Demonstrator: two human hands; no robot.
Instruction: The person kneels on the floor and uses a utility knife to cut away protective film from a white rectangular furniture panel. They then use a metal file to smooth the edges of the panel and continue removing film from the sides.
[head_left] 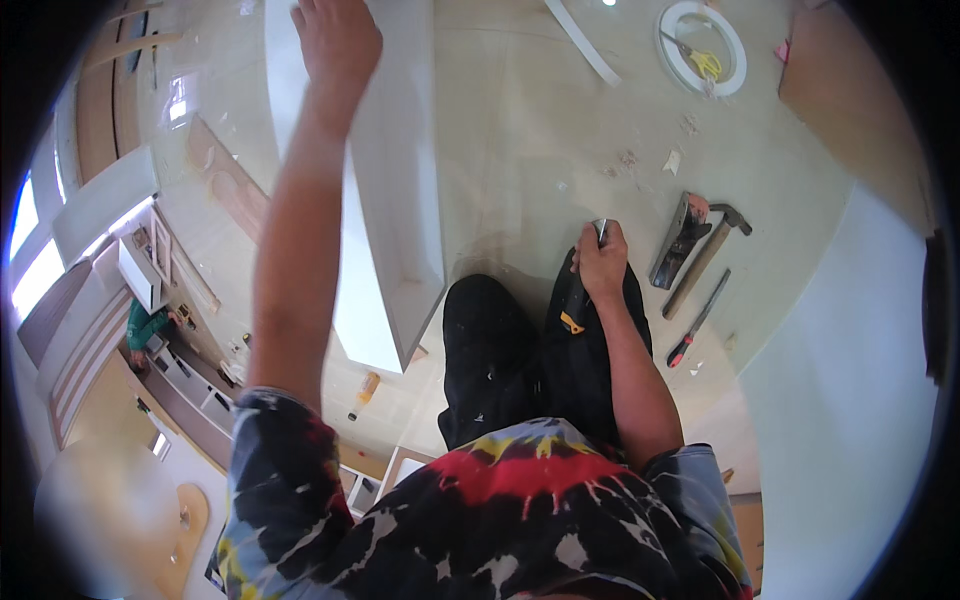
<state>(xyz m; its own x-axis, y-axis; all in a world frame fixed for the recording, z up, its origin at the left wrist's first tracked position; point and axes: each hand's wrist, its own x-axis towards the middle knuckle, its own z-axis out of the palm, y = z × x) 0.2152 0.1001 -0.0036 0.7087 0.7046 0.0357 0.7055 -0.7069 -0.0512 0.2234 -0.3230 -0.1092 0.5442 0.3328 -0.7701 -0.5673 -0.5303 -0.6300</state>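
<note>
My left hand (338,45) is over the upper end of a long white box-like cabinet piece (390,180) lying on the floor; its fingers are mostly cut off by the top edge of the view, so its grip cannot be made out. Close to my right knee, my right hand (603,265) is closed around a dark hand tool (576,295). A silver end of it pokes out above the fingers and a yellow-orange part shows below. The tool's exact kind is unclear.
Right of my knee lie a hand plane (683,240), a claw hammer (707,258) and a red-and-black-handled file-like tool (698,318). Farther off, yellow scissors (706,64) lie inside a white strip roll (738,70). A small bottle (365,392) lies left; a person in green (146,325) is beyond.
</note>
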